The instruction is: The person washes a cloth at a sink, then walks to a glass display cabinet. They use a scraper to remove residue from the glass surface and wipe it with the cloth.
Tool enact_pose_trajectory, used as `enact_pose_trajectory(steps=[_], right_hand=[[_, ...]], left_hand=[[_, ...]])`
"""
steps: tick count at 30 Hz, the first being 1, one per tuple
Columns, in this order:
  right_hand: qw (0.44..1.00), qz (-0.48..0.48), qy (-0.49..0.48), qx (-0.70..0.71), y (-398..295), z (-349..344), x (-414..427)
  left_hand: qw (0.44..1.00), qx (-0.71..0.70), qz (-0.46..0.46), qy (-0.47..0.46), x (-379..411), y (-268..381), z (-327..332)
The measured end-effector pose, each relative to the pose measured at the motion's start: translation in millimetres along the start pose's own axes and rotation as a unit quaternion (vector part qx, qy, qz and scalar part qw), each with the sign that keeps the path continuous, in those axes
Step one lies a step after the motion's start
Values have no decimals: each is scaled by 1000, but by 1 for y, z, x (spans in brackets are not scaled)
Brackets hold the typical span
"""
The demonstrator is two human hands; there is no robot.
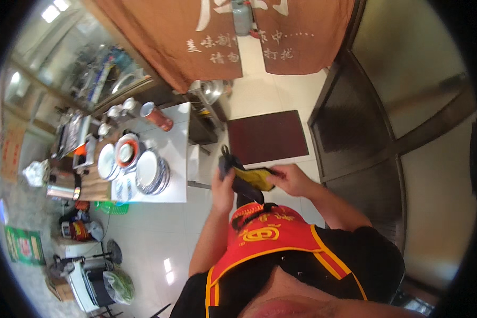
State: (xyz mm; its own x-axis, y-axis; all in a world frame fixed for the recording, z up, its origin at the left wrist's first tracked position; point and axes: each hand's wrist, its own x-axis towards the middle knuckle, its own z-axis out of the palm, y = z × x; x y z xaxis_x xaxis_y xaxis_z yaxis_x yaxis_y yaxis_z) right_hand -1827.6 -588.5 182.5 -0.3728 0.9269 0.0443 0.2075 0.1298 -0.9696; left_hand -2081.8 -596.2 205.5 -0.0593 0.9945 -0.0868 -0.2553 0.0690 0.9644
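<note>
In front of my red apron [268,230] with yellow trim, both hands hold a dark cloth item [242,187] with a yellow face and a small loop at its far end. Its exact kind is hard to tell. My left hand [223,192] grips the dark side near the loop, thumb on top. At the other edge, my right hand [294,181] pinches a corner of the yellow part. Some of its fingers are hidden behind the cloth.
To the left, a white-topped table [177,159] bears stacked plates [148,169], bowls [126,153] and a reddish canister [157,116]. Ahead, a brown door curtain [302,24] hangs beyond a dark red mat [268,137]. A framed partition [357,107] stands right; a fan [113,251] stands lower left.
</note>
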Motion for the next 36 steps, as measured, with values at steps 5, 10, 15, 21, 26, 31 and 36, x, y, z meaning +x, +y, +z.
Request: enact_pose_trajectory(steps=[5, 10, 15, 21, 26, 31, 36], right_hand=[[984, 25, 173, -17, 28, -65, 151], [968, 0, 249, 2, -39, -172, 315], [939, -75, 269, -200, -17, -348, 443], [489, -404, 750, -188, -34, -575, 479], [394, -496, 743, -216, -42, -672, 571], [504, -408, 734, -201, -34, -728, 679], [542, -303, 750, -228, -18, -788, 757]], left_hand=[[997, -24, -24, -68, 191, 21, 26], [991, 8, 6, -133, 395, 48, 82], [993, 75, 84, -21, 635, 83, 126], [922, -102, 346, 137, 847, 168, 160], [962, -127, 140, 195, 999, 73, 220], [978, -56, -86, 182, 1067, -35, 257], [969, -44, -242, 37, 1188, -101, 337]])
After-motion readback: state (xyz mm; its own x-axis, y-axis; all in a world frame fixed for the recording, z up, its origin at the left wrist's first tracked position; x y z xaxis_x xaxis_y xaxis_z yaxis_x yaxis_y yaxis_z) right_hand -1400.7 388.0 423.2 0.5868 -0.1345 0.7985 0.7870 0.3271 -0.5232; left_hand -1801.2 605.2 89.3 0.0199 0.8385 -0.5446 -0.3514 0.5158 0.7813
